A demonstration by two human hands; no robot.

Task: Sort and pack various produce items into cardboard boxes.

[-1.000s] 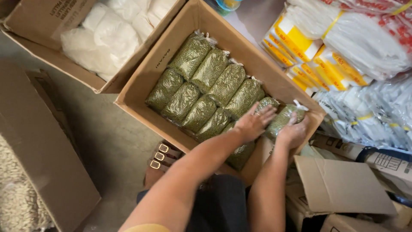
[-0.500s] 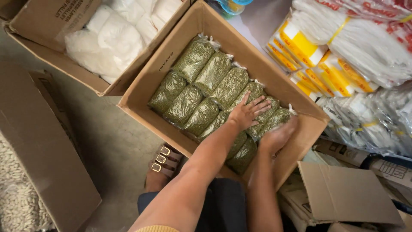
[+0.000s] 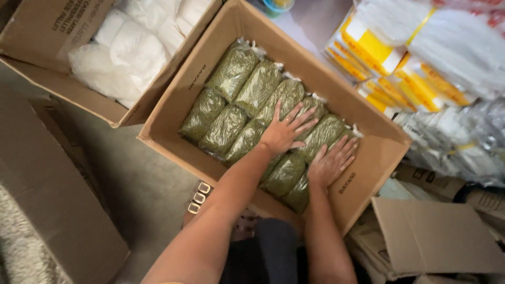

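- A second cardboard box point(image 3: 79, 100), filled with white bags point(image 3: 131, 47), is seen at the upper left.
- Yellow-and-white packets point(image 3: 368, 52) are stacked at the upper right, with clear plastic bags point(image 3: 463, 137) below them.
- A flattened carton point(image 3: 436, 242) is laid at the lower right.
- A sandal with metal buckles point(image 3: 197, 197) is seen on the grey floor point(image 3: 131, 179).

Grey concrete floor point(image 3: 142, 184); cardboard box of white bags point(image 3: 68, 89) upper left; yellow-white packets point(image 3: 379, 58) piled right.

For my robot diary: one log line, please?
left hand: flat on green bags | right hand: flat on bags | cardboard box: open
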